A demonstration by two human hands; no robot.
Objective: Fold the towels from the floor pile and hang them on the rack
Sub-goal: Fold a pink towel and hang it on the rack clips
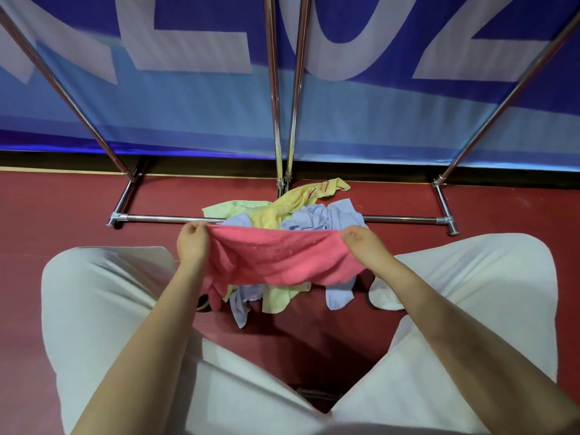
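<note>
I hold the pink towel (282, 257) stretched between my two hands, above the pile; my left hand (192, 243) pinches its left top corner, fingers curled onto the cloth; my right hand (364, 243) pinches the right top corner the same way; the towel sags in the middle and its lower edge hangs over the pile of towels (292, 211), yellow, green and pale blue, heaped on the red floor (62, 215) between my knees; the pile lies against the low bar of the metal rack (169, 218); a blue banner (376, 120) hangs behind.
</note>
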